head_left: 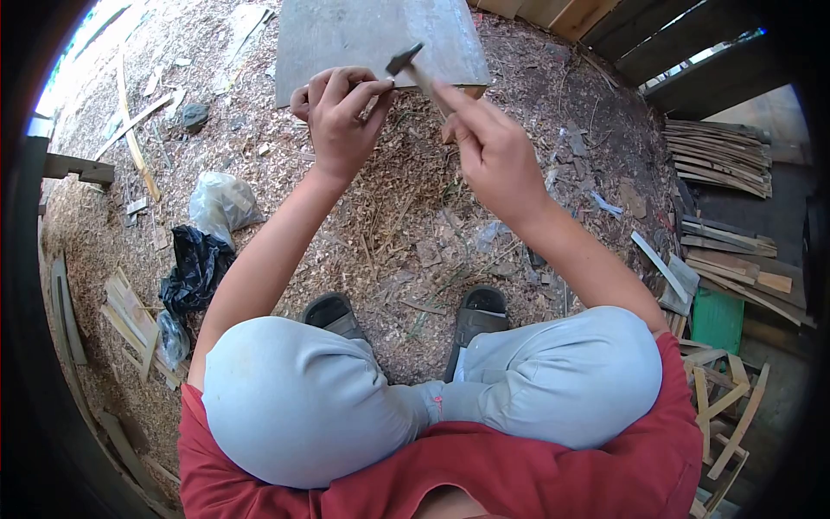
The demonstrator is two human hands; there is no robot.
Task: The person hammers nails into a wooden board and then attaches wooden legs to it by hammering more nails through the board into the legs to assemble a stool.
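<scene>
While the right hand (497, 147) grips 1 hammer (404, 59), its head just beside the left hand (340, 121), the grey board (363, 35) lies ahead. Left fingers curled narrow at board's near edge; cannot tell whether anything is pinched. At left, 1 whitish bag (220, 203) beside 1 black bag (192, 268); contents unclear.

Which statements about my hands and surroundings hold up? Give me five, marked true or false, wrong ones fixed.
1. Your right hand holds a hammer. True.
2. Your left hand rests on your left knee. False: it is curled at the near edge of the grey slab.
3. The black bag lies beside the whitish bag. True.
4. The green object is on the picture's left side. False: it is on the right.
5. Wood shavings are scattered around the sandals. True.
</scene>
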